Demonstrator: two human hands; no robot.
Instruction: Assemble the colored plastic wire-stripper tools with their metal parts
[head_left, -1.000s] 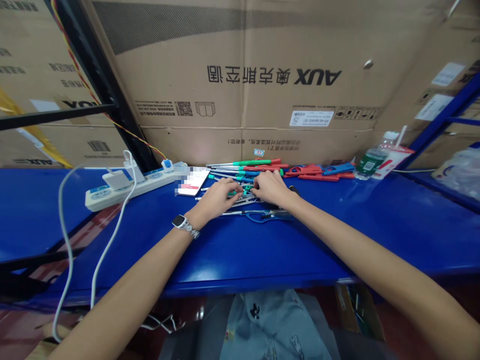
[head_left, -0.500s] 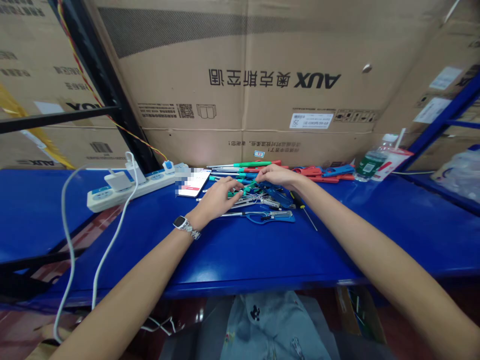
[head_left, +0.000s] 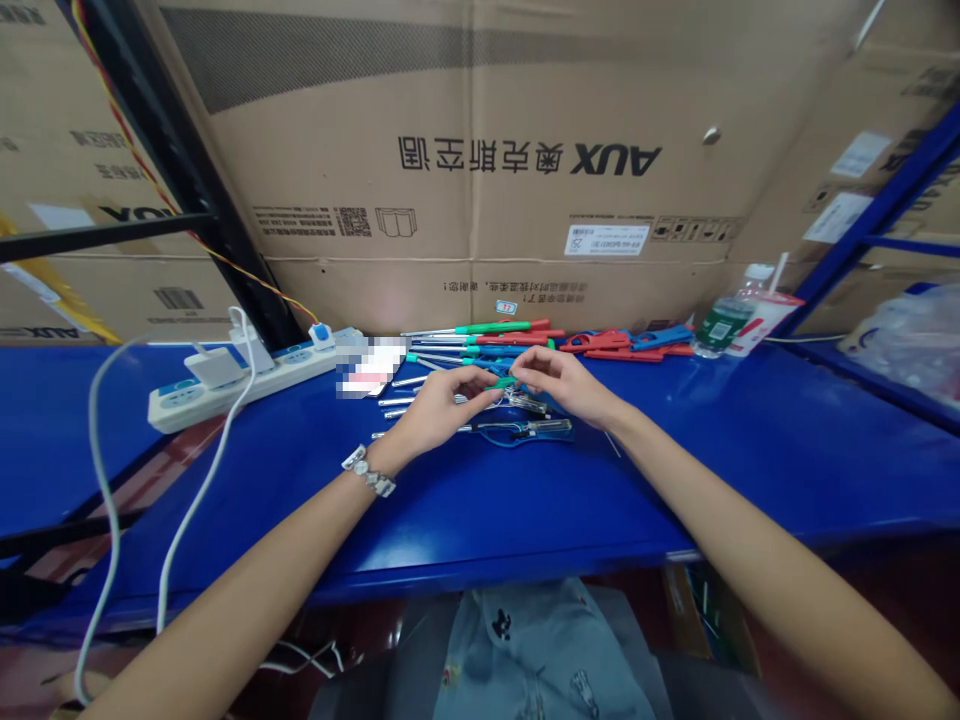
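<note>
Near the middle of the blue table, my left hand (head_left: 450,402) has its thumb and fingers closed on a small green piece (head_left: 504,382). The fingertips of my right hand (head_left: 553,378) are pinched at the right end of that same piece. Under and around both hands lie several metal rods with blue and clear parts, among them an opened blue lighter-like tool (head_left: 525,432) in front. Behind the hands is a long tool with a green and red handle (head_left: 499,328). The thin shaft of a screwdriver (head_left: 613,442) shows below my right wrist.
A white power strip (head_left: 225,388) with plugs and cables lies at the left, beside a phone (head_left: 379,366). Red and blue plastic shells (head_left: 619,346), a bottle (head_left: 721,326) and a cup (head_left: 766,322) stand or lie at the right. A large carton (head_left: 480,90) rises behind.
My right hand has come down and closer to my left hand, covering the screwdriver's handle. The green piece is now between the fingertips of both hands. The view has shifted slightly.
</note>
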